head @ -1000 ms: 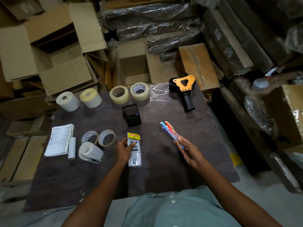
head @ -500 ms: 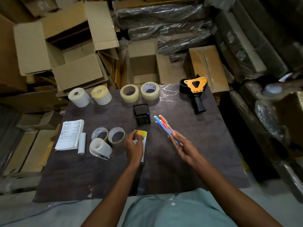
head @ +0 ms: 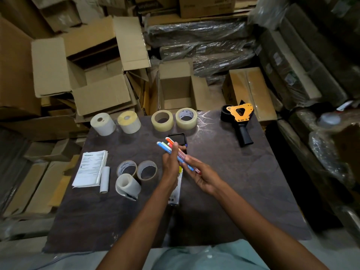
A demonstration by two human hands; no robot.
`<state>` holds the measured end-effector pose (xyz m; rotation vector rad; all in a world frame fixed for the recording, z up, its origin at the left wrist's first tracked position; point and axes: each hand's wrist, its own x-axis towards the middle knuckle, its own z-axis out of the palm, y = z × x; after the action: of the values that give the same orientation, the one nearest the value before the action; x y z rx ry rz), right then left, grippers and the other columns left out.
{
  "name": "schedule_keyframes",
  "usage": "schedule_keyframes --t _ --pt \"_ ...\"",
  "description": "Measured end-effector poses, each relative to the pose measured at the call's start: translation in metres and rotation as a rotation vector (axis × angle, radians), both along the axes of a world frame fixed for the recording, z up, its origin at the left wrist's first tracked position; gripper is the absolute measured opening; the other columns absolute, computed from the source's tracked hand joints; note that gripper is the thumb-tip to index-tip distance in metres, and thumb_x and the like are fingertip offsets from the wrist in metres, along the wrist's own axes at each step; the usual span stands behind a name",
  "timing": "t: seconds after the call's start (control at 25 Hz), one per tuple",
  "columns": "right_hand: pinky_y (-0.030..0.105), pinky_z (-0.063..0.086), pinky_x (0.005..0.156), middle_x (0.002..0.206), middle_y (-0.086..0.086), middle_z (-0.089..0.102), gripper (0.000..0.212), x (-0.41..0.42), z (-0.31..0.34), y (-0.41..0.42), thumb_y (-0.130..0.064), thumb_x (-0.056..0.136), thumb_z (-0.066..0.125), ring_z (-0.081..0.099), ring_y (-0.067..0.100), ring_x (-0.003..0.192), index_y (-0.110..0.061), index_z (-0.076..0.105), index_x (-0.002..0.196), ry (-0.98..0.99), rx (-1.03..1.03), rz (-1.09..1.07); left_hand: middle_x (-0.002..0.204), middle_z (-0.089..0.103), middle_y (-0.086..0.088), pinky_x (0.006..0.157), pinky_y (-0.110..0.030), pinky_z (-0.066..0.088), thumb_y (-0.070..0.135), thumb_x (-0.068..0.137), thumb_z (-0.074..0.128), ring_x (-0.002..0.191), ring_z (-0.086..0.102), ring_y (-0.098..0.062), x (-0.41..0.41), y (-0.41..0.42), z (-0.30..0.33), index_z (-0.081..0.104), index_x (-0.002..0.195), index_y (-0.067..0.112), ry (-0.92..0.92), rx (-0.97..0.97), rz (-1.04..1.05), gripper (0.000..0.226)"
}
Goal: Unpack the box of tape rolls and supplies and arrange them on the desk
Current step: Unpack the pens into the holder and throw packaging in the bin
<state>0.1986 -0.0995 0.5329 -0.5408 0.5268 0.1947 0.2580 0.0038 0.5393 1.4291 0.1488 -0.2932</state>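
Left hand (head: 171, 162) now off clear plastic packet w/ yellow header (head: 176, 189), fingers curled on bundle of coloured plastic pens (head: 171, 148) w/ right hand (head: 202, 176) pinching lower ends, held above dark desk (head: 243, 182), just before black square pen holder (head: 178, 138), packet flat beneath wrists.

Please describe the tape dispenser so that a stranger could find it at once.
Look at the dark stone-patterned desk and go to its far right corner. There lies the tape dispenser with an orange metal plate and black plastic handle, alone, right of the two clear tape rolls. It is the only orange tool with a handle.
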Motion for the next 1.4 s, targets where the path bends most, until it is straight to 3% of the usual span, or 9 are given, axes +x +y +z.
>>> schedule_keyframes --t 0.2,0.32,0.48,0.64,0.8,1.0,1.16,1.24,1.4 --pt "0.028 0.059 0.083 0.120 0.025 0.066 0.029 0.016 -0.008 0.009 -0.005 0.086 0.068 0.069 0.027 0.104 0.004 0.066 0.114 0.099 -0.027 -0.037 0.077 0.074 0.002 0.066 -0.029 0.053 0.034 0.103 0.045 0.065 0.068 -0.010 0.025 0.002 -0.007 0.065 0.078 0.014 0.037 0.008 0.043 0.038" --pt "0.031 0.060 0.081 0.110 0.023 0.071 0.032 0.014 -0.016 0.008 -0.014 0.085 0.071 0.074 0.025 0.087 -0.001 0.067 0.114 0.191 -0.049 -0.078 0.076 0.074 0.002 0.067 -0.027 0.052 0.033 0.104 0.044 0.067 0.069 -0.009 0.055 -0.004 0.001 0.064 0.081 0.014 0.020 -0.013 0.070 0.036" --pt "0.026 0.061 0.075 0.104 0.013 0.075 0.035 0.000 -0.029 0.000 -0.027 0.087 0.069 0.072 0.018 0.085 -0.004 0.068 0.113 0.289 -0.084 -0.054 0.064 0.070 -0.002 0.067 -0.033 0.057 0.023 0.103 0.048 0.063 0.069 -0.016 0.102 -0.020 0.007 0.059 0.088 0.009 -0.042 -0.151 0.096 0.023" --pt "0.025 0.060 0.068 0.095 0.009 0.076 0.040 -0.007 -0.039 -0.005 -0.030 0.086 0.070 0.070 0.014 0.075 -0.004 0.068 0.116 0.364 -0.097 -0.089 0.059 0.068 0.002 0.069 -0.035 0.052 0.024 0.103 0.049 0.063 0.063 -0.018 0.126 -0.036 -0.003 0.059 0.085 0.016 -0.108 -0.066 0.073 0.022" --pt "0.025 0.059 0.067 0.093 0.009 0.074 0.042 -0.010 -0.045 -0.010 -0.031 0.084 0.072 0.068 0.015 0.074 -0.004 0.068 0.116 0.391 -0.092 -0.126 0.076 0.067 0.001 0.068 -0.028 0.052 0.026 0.103 0.049 0.071 0.064 -0.013 0.127 -0.040 -0.028 0.060 0.097 0.013 -0.174 0.030 -0.031 0.018" --pt "0.026 0.057 0.068 0.091 0.010 0.073 0.041 -0.012 -0.048 -0.015 -0.030 0.084 0.072 0.067 0.016 0.075 -0.003 0.069 0.114 0.391 -0.096 -0.168 0.091 0.073 0.001 0.074 -0.039 0.054 0.026 0.101 0.054 0.084 0.067 -0.016 0.121 -0.032 -0.054 0.062 0.107 0.018 -0.214 0.152 -0.130 0.013" --pt "0.026 0.057 0.065 0.090 0.010 0.073 0.043 -0.009 -0.051 -0.014 -0.032 0.082 0.072 0.068 0.015 0.073 -0.003 0.069 0.114 0.383 -0.095 -0.163 0.102 0.071 -0.003 0.067 -0.019 0.053 0.017 0.092 0.067 0.083 0.067 -0.003 0.112 -0.026 -0.046 0.063 0.106 0.015 -0.306 0.239 -0.249 0.015" --pt "0.027 0.057 0.064 0.091 0.010 0.073 0.045 -0.008 -0.052 -0.013 -0.033 0.081 0.073 0.068 0.015 0.072 -0.004 0.069 0.114 0.375 -0.093 -0.156 0.103 0.071 -0.002 0.070 -0.018 0.053 0.029 0.088 0.070 0.087 0.067 -0.006 0.110 -0.023 -0.041 0.066 0.105 0.017 -0.331 0.218 -0.290 0.021" --pt "0.027 0.057 0.063 0.091 0.009 0.073 0.044 -0.008 -0.054 -0.010 -0.035 0.081 0.073 0.068 0.016 0.074 -0.004 0.070 0.113 0.366 -0.096 -0.138 0.112 0.073 -0.009 0.089 -0.031 0.055 0.046 0.095 0.048 0.104 0.070 -0.021 0.111 -0.014 -0.038 0.068 0.115 0.019 -0.204 0.015 -0.363 0.039"
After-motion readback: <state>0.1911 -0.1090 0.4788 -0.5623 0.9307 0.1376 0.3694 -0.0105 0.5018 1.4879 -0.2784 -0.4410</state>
